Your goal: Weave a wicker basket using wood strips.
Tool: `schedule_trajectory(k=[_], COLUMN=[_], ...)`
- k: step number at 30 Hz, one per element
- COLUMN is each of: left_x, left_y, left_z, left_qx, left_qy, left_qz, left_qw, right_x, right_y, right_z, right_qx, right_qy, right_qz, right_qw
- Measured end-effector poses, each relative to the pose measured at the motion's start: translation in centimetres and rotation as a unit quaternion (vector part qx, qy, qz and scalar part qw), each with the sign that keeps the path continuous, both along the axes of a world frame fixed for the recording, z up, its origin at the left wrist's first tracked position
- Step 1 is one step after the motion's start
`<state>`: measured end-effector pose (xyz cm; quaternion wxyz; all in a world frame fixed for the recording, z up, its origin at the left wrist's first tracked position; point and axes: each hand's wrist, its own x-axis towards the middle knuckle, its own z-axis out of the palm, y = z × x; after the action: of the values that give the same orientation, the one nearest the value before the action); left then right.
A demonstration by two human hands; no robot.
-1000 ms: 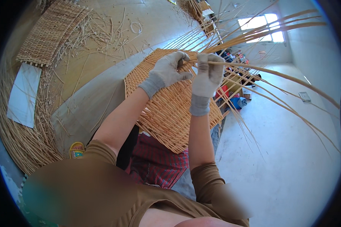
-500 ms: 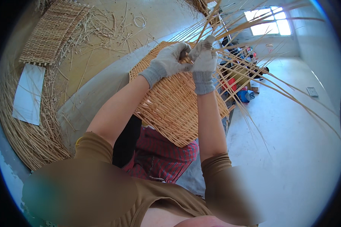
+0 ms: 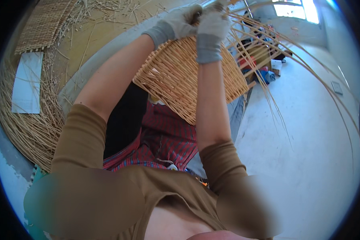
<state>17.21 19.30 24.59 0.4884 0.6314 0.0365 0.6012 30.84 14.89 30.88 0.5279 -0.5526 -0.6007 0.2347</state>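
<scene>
A tan woven wicker panel (image 3: 176, 78) lies tilted in front of me above my lap, with long loose wicker strands (image 3: 284, 44) sticking out from its far and right sides. Both my hands wear whitish knit gloves with grey cuffs. At the panel's far edge, my left hand (image 3: 179, 23) is closed, its curled fingers gripping the weave. Right beside it, my right hand (image 3: 213, 27) is closed round wicker strands at the same edge. The fingertips of both hands are partly hidden and a little blurred near the top of the picture.
A finished-looking woven wicker piece (image 3: 44, 24) lies at the far left, next to a white flat board (image 3: 27, 82) and a large heap of loose wicker (image 3: 26, 138). Cut scraps (image 3: 108, 14) litter the tan floor. Assorted items (image 3: 264, 66) stand by the pale floor at right.
Both hands have moved farther away, toward the top of the picture, and the panel has shifted with them. The whole view has tilted slightly too. Both hands stay closed at the panel's edge.
</scene>
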Motion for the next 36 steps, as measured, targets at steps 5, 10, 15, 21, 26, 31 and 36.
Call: schedule_trajectory(k=[5, 10, 15, 21, 26, 31, 36], left_x=[0.0, -1.6, -3.0, -3.8, -3.1, -1.8, -3.1], left_y=[-2.5, -6.9, -6.7, -7.7, -7.1, -7.2, -7.7], left_z=[-3.5, 0.3, 1.5, 3.8, 3.2, 1.7, 1.9], left_qx=[-0.096, -0.152, -0.179, -0.150, -0.170, -0.110, -0.235], left_qy=[0.058, 0.049, 0.089, 0.199, 0.191, 0.180, 0.113], left_qz=[0.052, -0.030, -0.041, 0.060, 0.004, 0.138, 0.068], left_qw=[0.992, 0.987, 0.979, 0.966, 0.967, 0.968, 0.963], right_x=[-7.8, -10.4, -12.8, -5.1, 2.5, 3.3, 2.1], right_y=[-2.1, -9.0, -16.4, -20.6, -20.1, -19.4, -19.7], right_z=[2.1, 9.5, 14.2, 7.6, -0.5, -0.6, -0.2], right_qx=[0.026, 0.008, 0.130, 0.228, 0.053, 0.029, 0.018], right_qy=[-0.131, -0.054, -0.283, -0.084, 0.287, 0.344, 0.378], right_qz=[-0.247, 0.012, -0.066, -0.096, -0.261, -0.250, -0.221], right_qw=[0.960, 0.998, 0.948, 0.965, 0.920, 0.904, 0.899])
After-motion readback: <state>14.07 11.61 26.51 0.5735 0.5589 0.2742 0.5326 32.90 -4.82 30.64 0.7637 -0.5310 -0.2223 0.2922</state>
